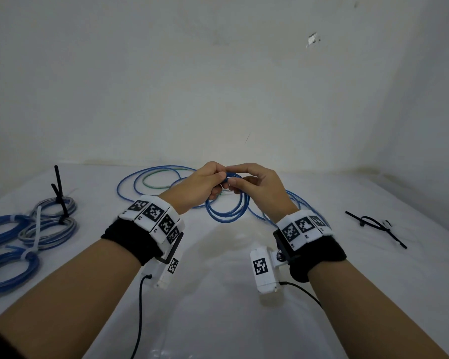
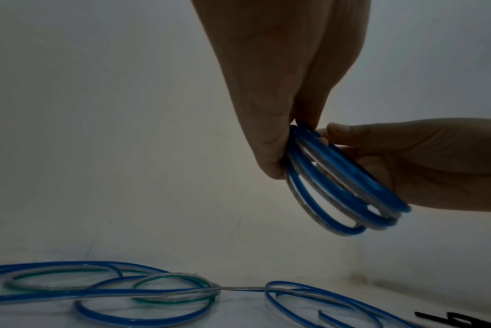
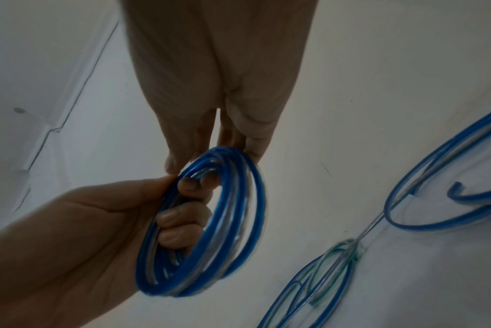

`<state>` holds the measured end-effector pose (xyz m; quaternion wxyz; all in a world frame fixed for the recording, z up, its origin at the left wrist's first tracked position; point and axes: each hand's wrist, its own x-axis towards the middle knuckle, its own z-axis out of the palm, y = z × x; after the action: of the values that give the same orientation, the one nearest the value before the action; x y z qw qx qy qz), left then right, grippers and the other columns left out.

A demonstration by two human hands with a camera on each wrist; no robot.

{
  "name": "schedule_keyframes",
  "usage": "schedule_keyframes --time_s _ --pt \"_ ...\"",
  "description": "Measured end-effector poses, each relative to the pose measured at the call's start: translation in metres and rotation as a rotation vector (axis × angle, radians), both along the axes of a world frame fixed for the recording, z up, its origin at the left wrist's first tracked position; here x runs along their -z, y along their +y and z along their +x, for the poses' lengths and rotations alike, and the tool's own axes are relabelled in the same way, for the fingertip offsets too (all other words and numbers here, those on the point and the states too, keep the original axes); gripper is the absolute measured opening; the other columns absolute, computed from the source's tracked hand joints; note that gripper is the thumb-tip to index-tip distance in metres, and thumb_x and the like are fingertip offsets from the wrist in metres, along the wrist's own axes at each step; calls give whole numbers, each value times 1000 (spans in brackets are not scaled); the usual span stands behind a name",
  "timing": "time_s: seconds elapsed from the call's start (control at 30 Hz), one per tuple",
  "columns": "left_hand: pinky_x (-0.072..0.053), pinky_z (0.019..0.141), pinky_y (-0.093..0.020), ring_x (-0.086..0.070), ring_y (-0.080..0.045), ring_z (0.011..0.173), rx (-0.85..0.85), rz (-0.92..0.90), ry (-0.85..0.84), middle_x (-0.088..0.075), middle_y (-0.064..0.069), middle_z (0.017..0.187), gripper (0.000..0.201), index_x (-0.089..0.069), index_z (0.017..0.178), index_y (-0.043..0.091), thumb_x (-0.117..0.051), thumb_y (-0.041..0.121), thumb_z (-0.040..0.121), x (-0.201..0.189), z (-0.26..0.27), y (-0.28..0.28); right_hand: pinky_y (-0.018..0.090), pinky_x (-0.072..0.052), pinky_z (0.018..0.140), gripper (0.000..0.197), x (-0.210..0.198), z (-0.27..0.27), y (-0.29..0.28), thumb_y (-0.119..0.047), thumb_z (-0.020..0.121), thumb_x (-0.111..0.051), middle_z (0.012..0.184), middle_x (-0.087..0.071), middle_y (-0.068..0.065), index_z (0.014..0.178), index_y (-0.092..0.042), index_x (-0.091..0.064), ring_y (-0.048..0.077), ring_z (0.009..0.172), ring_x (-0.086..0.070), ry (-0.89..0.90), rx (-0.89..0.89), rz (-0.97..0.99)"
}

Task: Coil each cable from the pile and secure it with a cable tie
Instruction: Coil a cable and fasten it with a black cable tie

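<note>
A blue cable coil [image 1: 227, 203] of several loops hangs above the white table, held between both hands. My left hand [image 1: 217, 178] grips its top-left part, fingers curled through the loops [image 3: 179, 213]. My right hand [image 1: 235, 181] pinches the top of the coil [image 3: 210, 233] from the other side with thumb and fingertips. In the left wrist view the coil [image 2: 337, 195] hangs below the left fingers [image 2: 275, 151], with the right hand [image 2: 407, 159] behind it. Loose blue and green-clear cables [image 1: 151, 177] lie behind the hands. Black cable ties [image 1: 376, 226] lie on the right.
Tied coils lie at the left: blue ones [image 1: 8, 257] with white ties and grey ones [image 1: 49, 224] with black tie tails [image 1: 59, 187] sticking up. A white wall [image 1: 218, 73] rises right behind the table. More loose blue loops [image 3: 424, 199] spread under the right wrist.
</note>
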<state>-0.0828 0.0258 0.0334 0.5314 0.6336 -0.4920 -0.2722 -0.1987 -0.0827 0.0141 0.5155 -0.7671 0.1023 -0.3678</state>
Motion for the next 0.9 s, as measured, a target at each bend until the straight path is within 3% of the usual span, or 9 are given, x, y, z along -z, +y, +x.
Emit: schedule_keyframes --time_s 0.13,0.3,0.43,0.6,0.73,0.9 --pt "-31 57 -22 -36 -10 58 -16 -20 61 -49 -4 77 15 -34 115 10 -34 8 100 -1 -9 -7 22 -56 73 18 0 -7 -6 0 85 -64 89 -70 20 102 -1 -67 14 71 -67 -33 29 48" --pt "-33 59 -22 -38 -11 61 -26 -41 83 -47 -6 77 12 -38 110 9 -33 5 100 1 -14 -16 30 -57 78 20 -2 -15 -14 3 76 -72 90 -70 20 95 -3 -68 26 81 -68 -19 49 59" --pt "-39 61 -21 -44 -11 61 51 -23 152 -50 -4 77 14 -43 110 5 -33 9 101 1 -16 -26 29 -57 77 16 -5 -21 -20 4 76 -72 84 -70 14 89 -5 -70 18 76 -67 -75 89 108" --pt "-42 66 -23 -46 -15 66 193 51 153 -46 -3 75 21 -46 90 8 -30 13 102 -5 -24 -35 23 -55 73 14 -5 -34 -29 4 79 -68 81 -70 11 89 -5 -69 19 76 -68 -143 72 201" --pt "-45 66 -22 -49 -15 69 248 110 103 -46 -2 74 21 -47 90 9 -30 14 102 -11 -32 -44 31 -54 80 12 -3 -46 -39 2 81 -66 82 -70 10 88 -8 -69 25 81 -67 -170 50 230" --pt "-48 67 -21 -51 -12 64 356 174 180 -51 1 68 35 -54 91 7 -28 28 102 -13 -47 -55 23 -53 76 12 -3 -66 -50 4 82 -64 85 -69 10 89 -5 -67 16 76 -66 -146 31 196"
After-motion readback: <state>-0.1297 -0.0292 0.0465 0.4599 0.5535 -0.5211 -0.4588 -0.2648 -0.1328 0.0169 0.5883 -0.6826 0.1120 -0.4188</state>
